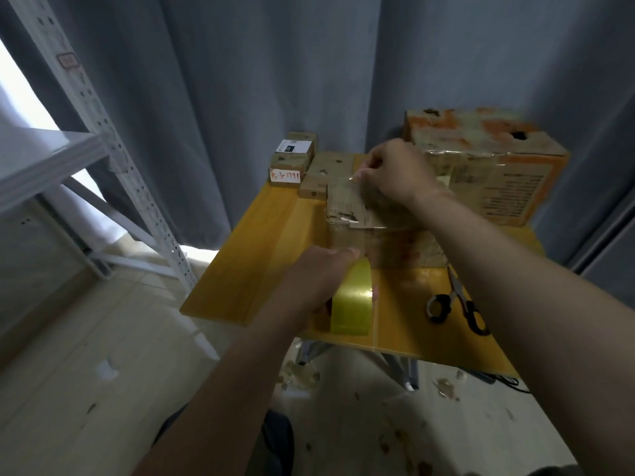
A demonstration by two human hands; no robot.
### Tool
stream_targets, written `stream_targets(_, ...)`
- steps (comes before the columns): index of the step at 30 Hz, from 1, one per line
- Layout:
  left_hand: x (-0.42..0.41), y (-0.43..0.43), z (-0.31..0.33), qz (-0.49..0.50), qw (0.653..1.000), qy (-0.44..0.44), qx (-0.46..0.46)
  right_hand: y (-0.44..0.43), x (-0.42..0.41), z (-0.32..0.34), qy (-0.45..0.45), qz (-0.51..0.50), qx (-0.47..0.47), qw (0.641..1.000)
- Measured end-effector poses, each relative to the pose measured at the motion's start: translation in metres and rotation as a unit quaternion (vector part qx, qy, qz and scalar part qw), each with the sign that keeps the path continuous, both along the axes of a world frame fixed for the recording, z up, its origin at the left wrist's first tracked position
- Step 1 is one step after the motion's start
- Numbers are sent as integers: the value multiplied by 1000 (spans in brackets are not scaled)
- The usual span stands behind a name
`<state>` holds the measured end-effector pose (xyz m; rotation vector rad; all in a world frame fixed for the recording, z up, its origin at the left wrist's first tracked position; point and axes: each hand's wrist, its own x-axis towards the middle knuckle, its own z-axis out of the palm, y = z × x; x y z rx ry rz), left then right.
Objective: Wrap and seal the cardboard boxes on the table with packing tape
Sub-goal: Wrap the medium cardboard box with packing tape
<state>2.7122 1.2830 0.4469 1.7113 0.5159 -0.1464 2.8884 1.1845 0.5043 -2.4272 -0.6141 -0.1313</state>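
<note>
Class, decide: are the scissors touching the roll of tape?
Apart. The head view shows bare yellow table between the scissors and the tape roll.

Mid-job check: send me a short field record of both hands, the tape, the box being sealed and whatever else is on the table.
left hand: grips yellow-green packing tape roll, near table edge
right hand: pinches clear tape strip on the box's top, far edge
box in work: worn brown cardboard box, mid-table
scissors: black-handled metal scissors, right of the roll, untouched
other boxes: large orange-printed cardboard box, back right; small cardboard boxes, back left
table: yellow wooden tabletop
</note>
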Motion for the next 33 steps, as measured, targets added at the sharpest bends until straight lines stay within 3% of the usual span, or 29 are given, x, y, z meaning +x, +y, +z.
stream_targets(8, 2, -3, -6, 7, 1000, -7, 22, 7, 5, -18, 4, -13, 11, 1000)
stream_targets(12, 0, -1, -8, 10, 1000, -14, 17, 10, 2, -23, -43, -31, -49, 997)
stream_targets(18, 4, 6, -15, 17, 994, -15, -108, 17, -9, -22, -145, -8, -157, 977)
stream_targets(21, 7, 4, -14, 27, 989, -13, -144, 20, -17, -16, -184, 35, -150, 971)
stream_targets(24, 10, 3, -13, 35, 987, -5, -154, 26, -33, -23, -102, 114, -155, 976)
stream_targets(26, 10, 2, -12, 38, 988, 1, -153, 30, -40, -35, -23, 125, -212, 969)
stream_targets(33, 7, -2, -13, 41, 988, -14, -148, 40, -36, -50, -23, 81, -258, 962)
